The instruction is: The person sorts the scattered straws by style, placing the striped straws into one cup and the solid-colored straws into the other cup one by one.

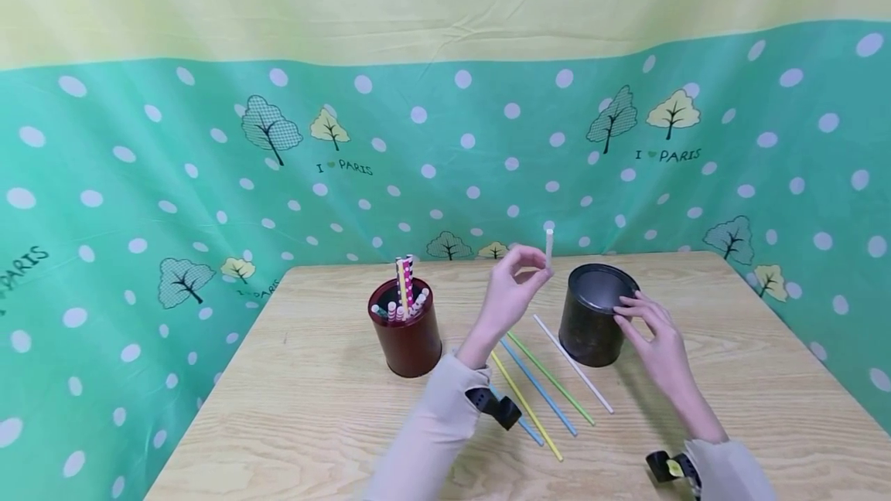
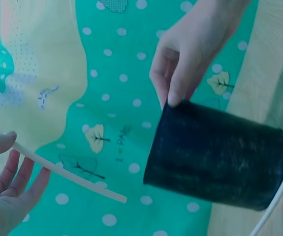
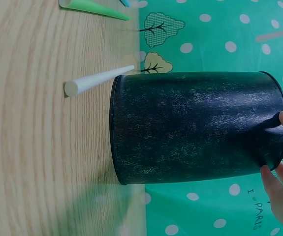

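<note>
My left hand (image 1: 513, 284) pinches a thin white stick (image 1: 549, 247) between thumb and fingers, raised above the table and left of the black canister (image 1: 592, 335). In the left wrist view the stick slants down toward the canister, short of its mouth. The fingers and thumb of my right hand (image 1: 654, 335) grip the canister's rim on the right side. It stands upright with its open mouth facing up. A second white stick (image 1: 574, 366) lies on the table beside its base.
Left of it are a green stick (image 1: 550, 377), a blue stick (image 1: 539, 386) and a yellow stick (image 1: 527, 407), with a light blue one (image 1: 530, 431) partly under my left wrist. A dark red cup (image 1: 414, 346) holds several patterned sticks. A polka-dot curtain (image 1: 390, 138) hangs behind the table.
</note>
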